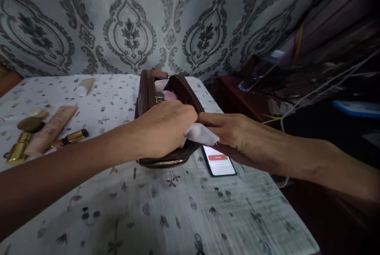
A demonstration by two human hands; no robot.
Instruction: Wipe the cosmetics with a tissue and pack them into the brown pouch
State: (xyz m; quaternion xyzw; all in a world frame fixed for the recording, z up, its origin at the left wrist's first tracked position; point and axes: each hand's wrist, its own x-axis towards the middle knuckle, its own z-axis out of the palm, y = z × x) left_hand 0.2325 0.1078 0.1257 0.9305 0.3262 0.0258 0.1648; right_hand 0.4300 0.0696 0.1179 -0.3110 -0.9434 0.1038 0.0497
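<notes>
A brown zippered bag [145, 88] stands unzipped on the cloth-covered table, with pink items [170, 96] and a small green-lidded item [160, 96] inside. My left hand [169, 126] is closed in a fist over the bag's opening, and a white cloth [202, 134] pokes out of it to the right. At the bag's right rim is my right hand [227, 128], its fingers bent over the edge and touching the left hand's side. The right fingertips are partly hidden by the left fist and the cloth.
A phone [219, 162] with a lit screen lies under my right wrist. On the left are a beige makeup tube [53, 128], a gold-and-black lipstick tube [71, 137], a brush [29, 125] and a white-capped tube [84, 87]. A plastic bottle [258, 73] and cables stand right.
</notes>
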